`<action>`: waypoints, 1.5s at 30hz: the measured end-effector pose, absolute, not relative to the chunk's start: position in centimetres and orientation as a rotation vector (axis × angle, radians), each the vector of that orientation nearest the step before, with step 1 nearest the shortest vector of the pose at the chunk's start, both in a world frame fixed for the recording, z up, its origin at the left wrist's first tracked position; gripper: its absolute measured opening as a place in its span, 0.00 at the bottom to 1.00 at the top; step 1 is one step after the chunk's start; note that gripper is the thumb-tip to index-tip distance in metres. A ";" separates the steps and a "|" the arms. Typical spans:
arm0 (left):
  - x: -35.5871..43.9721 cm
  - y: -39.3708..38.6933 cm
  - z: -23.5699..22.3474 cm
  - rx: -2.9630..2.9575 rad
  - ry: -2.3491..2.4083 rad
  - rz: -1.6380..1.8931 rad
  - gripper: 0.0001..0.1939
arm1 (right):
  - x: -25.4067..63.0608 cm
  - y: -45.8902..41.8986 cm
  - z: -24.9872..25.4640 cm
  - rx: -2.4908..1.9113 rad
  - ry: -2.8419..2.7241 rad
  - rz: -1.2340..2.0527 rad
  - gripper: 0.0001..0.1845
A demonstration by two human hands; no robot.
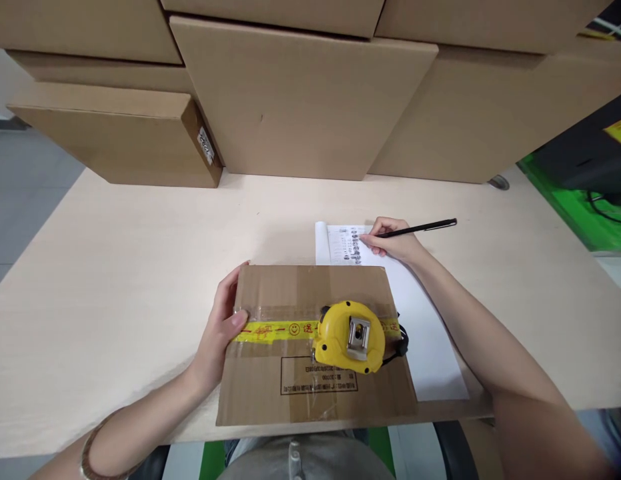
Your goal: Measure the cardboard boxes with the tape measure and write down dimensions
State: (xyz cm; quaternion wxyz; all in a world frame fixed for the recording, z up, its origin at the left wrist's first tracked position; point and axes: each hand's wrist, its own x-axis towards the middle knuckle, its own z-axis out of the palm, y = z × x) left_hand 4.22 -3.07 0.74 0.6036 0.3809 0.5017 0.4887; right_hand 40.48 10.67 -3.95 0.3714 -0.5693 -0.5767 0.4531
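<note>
A flat cardboard box (290, 373) sealed with yellow printed tape lies on the table in front of me. On top of it rests a yellow tape measure (351, 337). My left hand (219, 332) grips the box's left edge, thumb on the top. My right hand (393, 241) is closed on a black pen (420, 229), its tip on a white sheet of paper (425, 333) with printed lines near its top. The sheet lies partly under the box's right side.
Several large cardboard boxes (300, 100) are stacked along the back of the light wooden table (115, 280). A smaller box (120, 137) with a label sits at the back left. A green and black machine (585, 173) stands at the right.
</note>
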 end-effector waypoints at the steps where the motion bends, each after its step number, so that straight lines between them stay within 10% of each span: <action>1: 4.2 -3.1 0.7 0.879 1.159 1.134 0.32 | 40.4 10.7 -4.0 -1.464 -1.484 1.158 0.26; 45: 4.2 -3.0 1.0 0.945 1.183 1.109 0.31 | 40.8 10.6 -3.8 -1.519 -1.575 1.141 0.23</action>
